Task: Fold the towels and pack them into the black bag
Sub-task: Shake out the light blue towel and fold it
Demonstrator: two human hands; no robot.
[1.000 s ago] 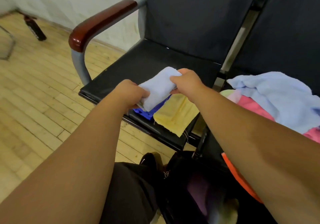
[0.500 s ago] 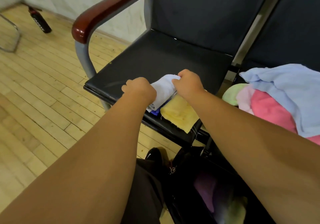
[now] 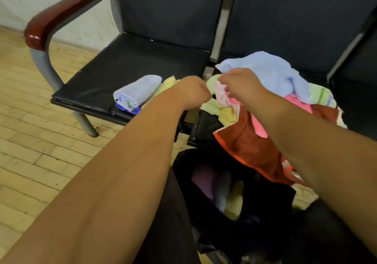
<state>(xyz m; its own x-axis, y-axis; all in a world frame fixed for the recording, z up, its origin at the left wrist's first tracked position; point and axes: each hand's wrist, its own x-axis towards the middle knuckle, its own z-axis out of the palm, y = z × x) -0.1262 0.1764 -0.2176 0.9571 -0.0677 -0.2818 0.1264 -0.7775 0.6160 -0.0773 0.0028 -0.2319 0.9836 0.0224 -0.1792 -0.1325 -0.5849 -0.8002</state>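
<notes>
Across the middle of the frame, two bare forearms reach up from the bottom edge toward a row of dark padded seats. At center, the left hand (image 3: 193, 90) is curled into a fist with its back to the camera; whether it holds anything cannot be told. Just right of it, the right hand (image 3: 238, 84) pinches a pale pink towel (image 3: 222, 97) at the near edge of a loose heap on the right seat. That heap includes a crumpled light blue towel (image 3: 269, 69) on top and a rust-red towel (image 3: 248, 143) with an orange edge hanging over the seat front.

Left of center, a folded light blue towel (image 3: 136, 92) lies on the left seat (image 3: 132, 59), stacked on a dark blue towel (image 3: 135, 111) and beside a yellow towel (image 3: 168, 82). A small tag on its near end is too blurred to read.

At bottom center, the black bag (image 3: 271, 200) stands open below the seats, with purple and pale yellow cloth inside. A glossy reddish armrest (image 3: 61, 12) sits at upper left, above a wooden floor (image 3: 30, 141).
</notes>
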